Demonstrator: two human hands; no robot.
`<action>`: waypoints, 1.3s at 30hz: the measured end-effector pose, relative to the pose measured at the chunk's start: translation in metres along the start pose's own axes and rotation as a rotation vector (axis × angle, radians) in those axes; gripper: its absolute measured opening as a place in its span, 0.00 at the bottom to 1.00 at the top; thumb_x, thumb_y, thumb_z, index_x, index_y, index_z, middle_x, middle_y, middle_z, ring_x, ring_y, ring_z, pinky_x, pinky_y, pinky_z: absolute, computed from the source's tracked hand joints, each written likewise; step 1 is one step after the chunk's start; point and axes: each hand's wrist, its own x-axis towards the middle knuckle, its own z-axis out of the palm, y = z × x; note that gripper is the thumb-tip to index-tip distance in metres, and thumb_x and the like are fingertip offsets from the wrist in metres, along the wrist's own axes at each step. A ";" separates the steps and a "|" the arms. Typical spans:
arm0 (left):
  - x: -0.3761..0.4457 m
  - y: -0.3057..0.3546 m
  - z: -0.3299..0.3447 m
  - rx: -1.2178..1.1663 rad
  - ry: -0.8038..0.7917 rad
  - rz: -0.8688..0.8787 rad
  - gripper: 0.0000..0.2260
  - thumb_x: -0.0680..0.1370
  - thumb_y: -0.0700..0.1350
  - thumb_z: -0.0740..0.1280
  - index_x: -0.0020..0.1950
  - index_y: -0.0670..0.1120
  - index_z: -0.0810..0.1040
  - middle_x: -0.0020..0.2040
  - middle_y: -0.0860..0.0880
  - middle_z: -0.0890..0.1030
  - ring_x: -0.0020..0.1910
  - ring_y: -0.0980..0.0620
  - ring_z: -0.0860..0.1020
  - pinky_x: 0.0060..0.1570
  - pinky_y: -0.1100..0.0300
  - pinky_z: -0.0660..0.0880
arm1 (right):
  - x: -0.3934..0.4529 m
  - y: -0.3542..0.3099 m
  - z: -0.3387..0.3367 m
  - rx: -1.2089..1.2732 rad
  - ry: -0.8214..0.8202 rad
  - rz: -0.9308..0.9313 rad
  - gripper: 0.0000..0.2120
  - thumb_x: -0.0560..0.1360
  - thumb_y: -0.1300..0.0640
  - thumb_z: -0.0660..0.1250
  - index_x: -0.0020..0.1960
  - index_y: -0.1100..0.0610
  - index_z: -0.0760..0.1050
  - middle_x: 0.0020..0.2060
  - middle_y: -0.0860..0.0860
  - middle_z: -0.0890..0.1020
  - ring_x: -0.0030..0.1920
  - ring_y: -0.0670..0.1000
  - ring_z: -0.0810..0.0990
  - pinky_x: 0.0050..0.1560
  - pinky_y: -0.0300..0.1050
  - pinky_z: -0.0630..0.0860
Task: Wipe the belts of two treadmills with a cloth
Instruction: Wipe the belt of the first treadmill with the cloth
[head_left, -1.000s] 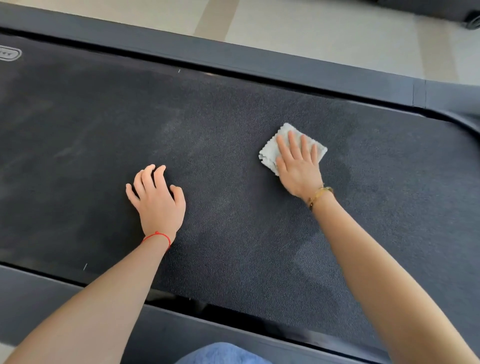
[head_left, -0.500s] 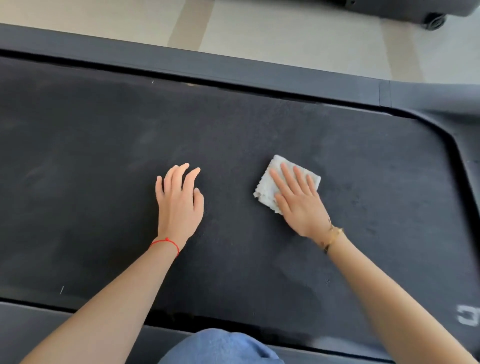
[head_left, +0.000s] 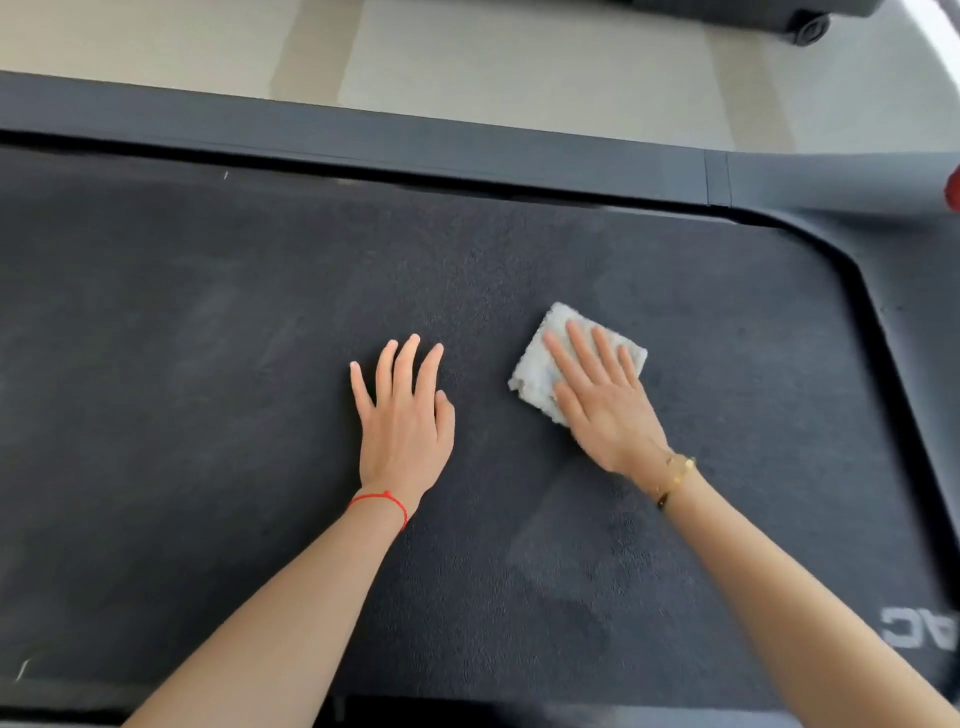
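A dark grey treadmill belt (head_left: 208, 415) fills most of the view. A small white folded cloth (head_left: 535, 374) lies on it right of centre. My right hand (head_left: 602, 405) presses flat on the cloth with straight fingers, covering much of it. My left hand (head_left: 405, 415) rests flat on the bare belt just left of the cloth, fingers straight and slightly spread. Faint streaks show on the belt below the right hand.
The treadmill's dark side rail (head_left: 415, 150) runs along the far edge, curving into the end cover (head_left: 893, 270) at right. Beyond it is pale floor (head_left: 519, 62), with the wheeled base of another machine (head_left: 810, 26) at top right.
Both hands have slid to the right along the belt, the right hand taking the cloth with it. The left hand's fingers have straightened flat. The belt's right end has come into view.
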 end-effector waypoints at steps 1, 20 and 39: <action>0.000 0.001 0.000 -0.002 0.005 -0.005 0.22 0.81 0.46 0.58 0.77 0.49 0.67 0.77 0.46 0.66 0.78 0.44 0.61 0.76 0.34 0.53 | 0.019 0.015 -0.005 -0.028 0.026 0.070 0.26 0.85 0.48 0.45 0.81 0.46 0.44 0.80 0.49 0.44 0.80 0.56 0.41 0.78 0.55 0.39; 0.003 0.002 -0.003 0.024 0.008 -0.015 0.23 0.79 0.48 0.54 0.75 0.49 0.69 0.76 0.46 0.67 0.77 0.43 0.63 0.75 0.34 0.54 | 0.129 0.067 -0.041 -0.048 0.035 0.183 0.26 0.85 0.49 0.46 0.81 0.49 0.45 0.81 0.53 0.47 0.80 0.59 0.44 0.77 0.57 0.41; 0.002 0.002 0.001 0.018 0.033 -0.014 0.23 0.79 0.48 0.54 0.74 0.49 0.68 0.76 0.46 0.67 0.76 0.43 0.63 0.75 0.34 0.54 | 0.115 0.075 -0.042 -0.038 -0.007 0.185 0.25 0.85 0.49 0.45 0.81 0.47 0.43 0.80 0.52 0.44 0.79 0.58 0.40 0.77 0.55 0.37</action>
